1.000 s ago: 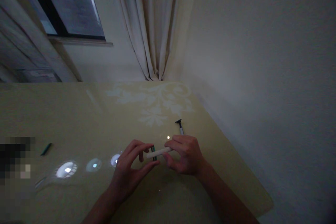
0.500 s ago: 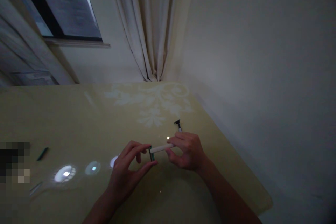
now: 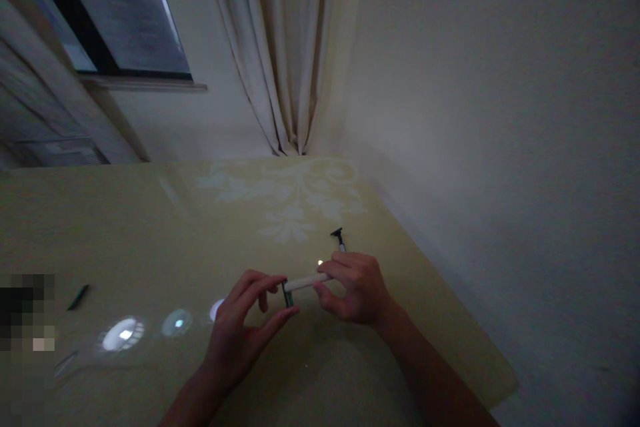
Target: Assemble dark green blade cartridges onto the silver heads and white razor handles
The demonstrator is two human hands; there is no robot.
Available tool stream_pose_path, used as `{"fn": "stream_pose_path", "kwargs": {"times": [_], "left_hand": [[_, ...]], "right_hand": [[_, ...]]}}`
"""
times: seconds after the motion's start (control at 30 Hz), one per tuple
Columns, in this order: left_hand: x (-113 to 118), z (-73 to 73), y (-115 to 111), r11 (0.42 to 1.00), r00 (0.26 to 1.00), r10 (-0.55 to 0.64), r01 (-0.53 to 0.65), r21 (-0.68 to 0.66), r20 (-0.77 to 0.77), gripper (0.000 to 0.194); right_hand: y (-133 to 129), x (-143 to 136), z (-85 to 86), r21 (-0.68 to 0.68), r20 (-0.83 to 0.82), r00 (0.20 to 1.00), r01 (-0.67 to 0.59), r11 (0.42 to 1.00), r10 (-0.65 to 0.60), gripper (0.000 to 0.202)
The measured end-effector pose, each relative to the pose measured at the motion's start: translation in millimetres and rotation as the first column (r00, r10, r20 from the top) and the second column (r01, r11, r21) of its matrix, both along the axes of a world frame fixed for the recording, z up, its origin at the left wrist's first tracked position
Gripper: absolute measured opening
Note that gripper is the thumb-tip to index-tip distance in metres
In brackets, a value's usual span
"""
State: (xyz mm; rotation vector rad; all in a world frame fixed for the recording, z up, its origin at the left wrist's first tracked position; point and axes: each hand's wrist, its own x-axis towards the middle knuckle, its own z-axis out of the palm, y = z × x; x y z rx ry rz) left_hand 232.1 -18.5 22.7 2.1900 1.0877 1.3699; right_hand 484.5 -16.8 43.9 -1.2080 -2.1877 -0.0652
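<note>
Between the fingertips and thumb of my left hand (image 3: 243, 323) is a small green-and-black razor blade head (image 3: 288, 297), held upright by its two ends. My right hand (image 3: 357, 287) pinches a slim whitish stick (image 3: 306, 281), whose far end meets the blade head. I cannot tell what kind of stick it is, as its other end is hidden in the hand. Just beyond the right hand lies a razor (image 3: 339, 236) with a black head, its handle partly covered by my fingers.
A small dark green strip (image 3: 79, 297) lies on the glossy yellowish table (image 3: 150, 233) at the left. Lamp reflections (image 3: 125, 333) shine on the tabletop. A wall (image 3: 475, 113) runs along the right edge, and a curtain (image 3: 285, 47) hangs behind the far edge.
Both hands keep nearly the same pose and grip. The blade head has tilted slightly against the end of the whitish stick.
</note>
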Motion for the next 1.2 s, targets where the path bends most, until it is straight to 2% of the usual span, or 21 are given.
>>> {"fn": "stream_pose_path", "kwargs": {"times": [0.1,0.23,0.37,0.53,0.7,0.87,1.03,1.2], "left_hand": [[0,0.1,0,1.000,1.000,0.010,-0.010,-0.002,0.002,0.031],[0,-2.1,1,1.000,1.000,0.019,-0.019,0.012,0.008,0.030],[-1,-4.8,1,1.000,1.000,0.016,-0.016,0.008,0.000,0.030],[-1,-6.0,1,1.000,1.000,0.011,-0.011,-0.004,-0.006,0.031],[-1,-3.3,1,1.000,1.000,0.025,-0.025,-0.006,0.003,0.030],[-1,-3.0,1,1.000,1.000,0.013,-0.013,0.013,-0.011,0.031],[0,-5.7,0,1.000,1.000,0.031,-0.031,-0.001,0.001,0.032],[1,-4.5,-1,1.000,1.000,0.022,-0.023,0.010,0.010,0.030]], "right_hand": [[-1,0,0.0,0.022,-0.033,0.999,0.037,0.999,-0.036,0.031],[-2,-5,-1.3,0.002,0.023,0.999,-0.029,1.000,0.029,0.032],[0,-6,-2.5,0.005,-0.027,0.998,0.057,0.998,-0.057,0.032],[-2,-9,-3.3,0.010,-0.012,1.000,0.004,1.000,-0.003,0.030],[-2,-8,-2.9,0.020,-0.046,0.997,0.070,0.997,-0.069,0.033],[-2,-9,-3.8,0.039,-0.032,0.999,0.009,0.999,-0.008,0.032],[-1,-9,-5.2,0.038,-0.081,0.991,0.110,0.993,-0.107,0.035],[-3,-12,-5.7,0.061,-0.032,0.999,0.024,0.998,-0.022,0.035]]}}
